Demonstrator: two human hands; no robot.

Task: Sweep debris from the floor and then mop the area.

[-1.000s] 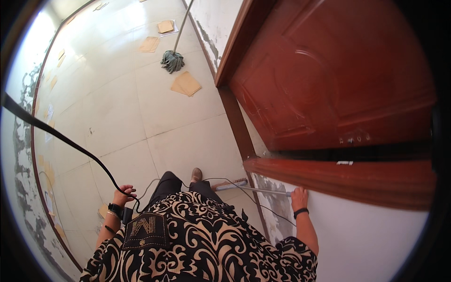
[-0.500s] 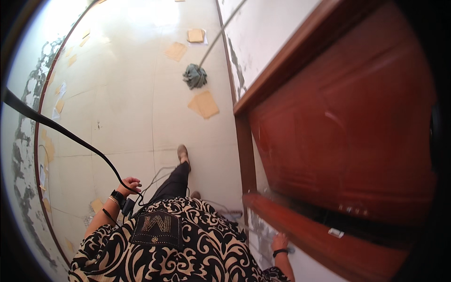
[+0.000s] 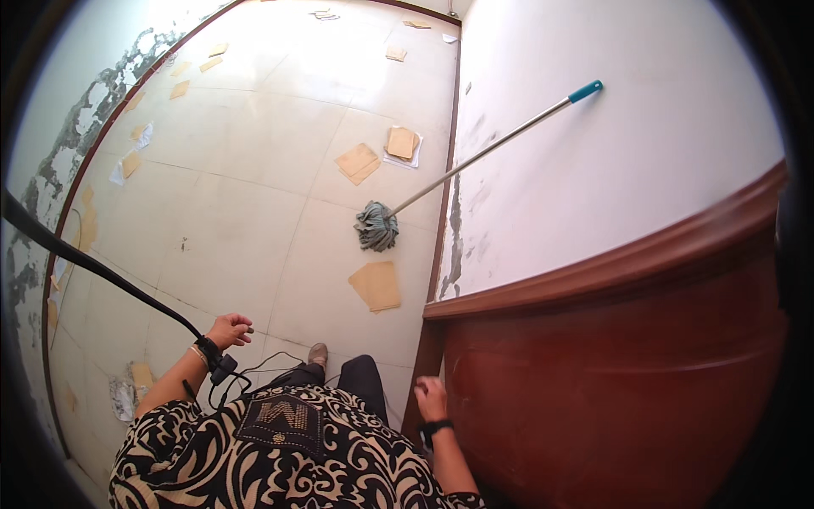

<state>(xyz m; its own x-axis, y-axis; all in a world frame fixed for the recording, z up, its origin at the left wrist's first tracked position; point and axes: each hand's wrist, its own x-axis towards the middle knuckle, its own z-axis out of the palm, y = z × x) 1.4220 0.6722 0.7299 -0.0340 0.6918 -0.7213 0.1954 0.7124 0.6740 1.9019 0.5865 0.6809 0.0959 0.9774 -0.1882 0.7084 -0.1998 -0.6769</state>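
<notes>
My left hand (image 3: 231,329) hangs out to the left over the floor, its fingers curled in. A tiny dark bit shows at its fingertips, too small to name. My right hand (image 3: 431,395) is held low beside the red-brown door (image 3: 593,390), loosely closed with nothing seen in it. Ahead of me a mop (image 3: 376,226) with a grey-green string head rests on the floor. Its metal pole leans against the right wall, ending in a teal grip (image 3: 586,91). Neither hand touches the mop.
Tan sheets (image 3: 376,285) lie on the floor near the mop, with a tan stack (image 3: 401,143) on white paper beyond. Paint peels off the left wall (image 3: 64,161). A black cable (image 3: 110,267) runs in from the left; thin wires (image 3: 271,360) hang by my legs.
I have moved forward and the view has turned, so the mop's whole pole now shows. My right hand has come up from the door's edge, further forward. My left hand stays curled.
</notes>
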